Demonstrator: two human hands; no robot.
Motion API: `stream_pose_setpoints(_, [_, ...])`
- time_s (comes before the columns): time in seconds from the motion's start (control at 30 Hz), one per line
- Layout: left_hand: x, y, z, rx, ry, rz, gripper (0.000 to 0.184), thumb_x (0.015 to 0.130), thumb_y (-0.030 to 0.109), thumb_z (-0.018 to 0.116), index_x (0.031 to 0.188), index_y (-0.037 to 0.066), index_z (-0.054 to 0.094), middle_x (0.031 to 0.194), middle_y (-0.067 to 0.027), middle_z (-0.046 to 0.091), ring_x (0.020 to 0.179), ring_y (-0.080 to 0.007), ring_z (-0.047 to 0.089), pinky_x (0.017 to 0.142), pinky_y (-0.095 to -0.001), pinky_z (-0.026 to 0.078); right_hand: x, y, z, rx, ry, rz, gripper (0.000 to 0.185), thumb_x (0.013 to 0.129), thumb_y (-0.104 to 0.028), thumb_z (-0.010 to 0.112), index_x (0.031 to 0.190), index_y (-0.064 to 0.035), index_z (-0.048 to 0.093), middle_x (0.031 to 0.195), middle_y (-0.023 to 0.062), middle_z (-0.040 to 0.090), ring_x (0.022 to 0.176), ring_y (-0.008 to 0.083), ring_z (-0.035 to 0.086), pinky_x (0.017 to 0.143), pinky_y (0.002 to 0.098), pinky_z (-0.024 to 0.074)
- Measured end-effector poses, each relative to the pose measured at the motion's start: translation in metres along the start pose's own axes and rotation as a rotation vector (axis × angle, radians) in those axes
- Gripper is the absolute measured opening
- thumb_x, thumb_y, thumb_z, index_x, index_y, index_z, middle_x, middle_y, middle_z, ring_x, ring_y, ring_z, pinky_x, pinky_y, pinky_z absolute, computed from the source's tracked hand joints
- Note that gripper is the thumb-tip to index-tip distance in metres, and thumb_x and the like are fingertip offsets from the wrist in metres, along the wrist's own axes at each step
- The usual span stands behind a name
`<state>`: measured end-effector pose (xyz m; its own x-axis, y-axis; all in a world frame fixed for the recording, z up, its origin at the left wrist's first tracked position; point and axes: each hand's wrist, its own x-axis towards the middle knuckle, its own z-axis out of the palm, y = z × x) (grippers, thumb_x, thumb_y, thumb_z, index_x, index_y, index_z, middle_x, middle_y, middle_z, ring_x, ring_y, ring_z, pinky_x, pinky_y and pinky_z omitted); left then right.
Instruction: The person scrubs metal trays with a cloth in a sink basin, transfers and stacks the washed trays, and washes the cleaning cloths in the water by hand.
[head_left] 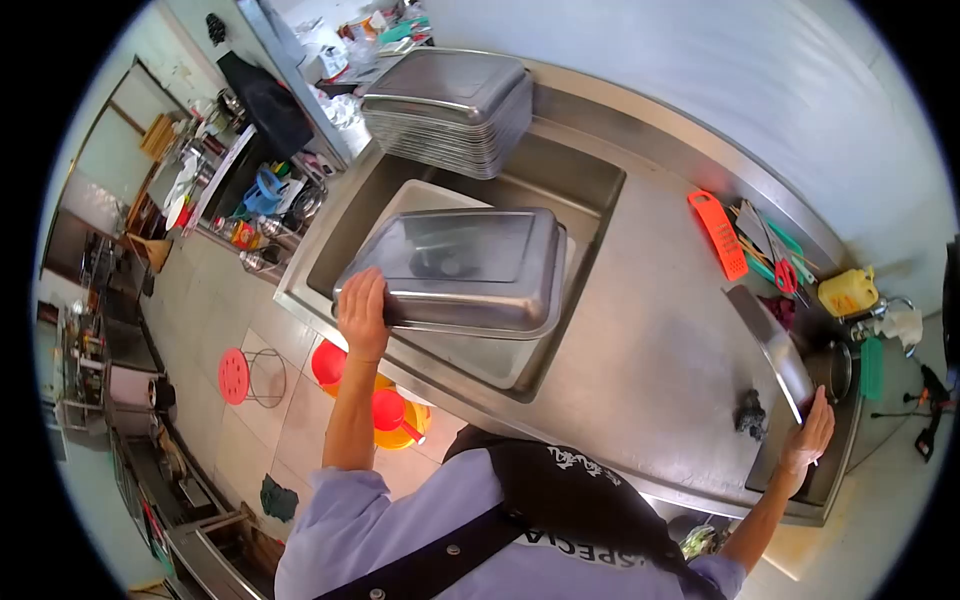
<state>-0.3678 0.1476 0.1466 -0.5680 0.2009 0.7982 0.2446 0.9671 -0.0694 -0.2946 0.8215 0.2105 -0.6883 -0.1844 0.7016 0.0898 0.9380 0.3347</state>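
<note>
My left hand is closed on the near left corner of an upside-down metal pan, which lies over a white tub in the large sink. Far to the right, my right hand grips the near end of another metal pan, tilted on its side beside a small sink basin. A stack of metal pans stands upside down across the back corner of the large sink. A dark scrubber lies on the steel counter, left of my right hand.
A red slotted tool, red scissors and a yellow container lie along the counter's back. Below the front edge are red scoops and yellow buckets. A red stool stands on the floor at left.
</note>
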Motion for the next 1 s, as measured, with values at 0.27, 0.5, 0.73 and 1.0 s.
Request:
stream_pose_setpoints(0.27, [0.003,-0.006,0.006,-0.012,0.014,-0.007,0.030,0.076,0.000,0.059,0.105,0.000,0.056,0.107,-0.0141,0.062,0.099,-0.0300,0.060,0.088,-0.0413,0.045,0.019,-0.044,0.002,0.151,-0.003,-0.101,0.039,0.078,-0.003,0.055,0.117,-0.0040,0.059,0.106,0.0134,0.063,0.095,0.0334,0.059,0.083,0.0410,0.0475])
stream_pose_setpoints(0.5, [0.005,-0.010,0.016,-0.023,0.053,-0.012,0.030,0.073,0.002,0.059,0.104,0.001,0.057,0.105,-0.0130,0.063,0.099,-0.0290,0.060,0.088,-0.0403,0.044,0.016,-0.082,0.014,0.196,0.056,-0.154,0.028,0.082,-0.005,0.063,0.110,-0.0033,0.062,0.099,0.0128,0.064,0.089,0.0308,0.061,0.079,0.0406,0.0481])
stream_pose_setpoints(0.73, [0.011,-0.015,0.026,-0.034,0.064,0.012,0.029,0.075,0.002,0.060,0.104,0.000,0.058,0.107,-0.0123,0.062,0.100,-0.0264,0.060,0.089,-0.0392,0.043,-0.007,-0.112,0.017,0.146,-0.004,-0.157,0.030,0.082,-0.007,0.060,0.112,-0.0061,0.062,0.105,0.0107,0.062,0.092,0.0301,0.058,0.079,0.0408,0.0469])
stream_pose_setpoints(1.0, [0.016,-0.006,0.038,-0.102,0.075,-0.007,0.026,0.077,0.002,0.061,0.103,0.002,0.058,0.106,-0.0111,0.064,0.100,-0.0252,0.061,0.089,-0.0380,0.042,-0.071,-0.146,0.007,0.265,-0.186,-0.092,0.033,0.079,-0.007,0.064,0.111,-0.0043,0.060,0.108,0.0120,0.059,0.095,0.0307,0.054,0.084,0.0427,0.0428])
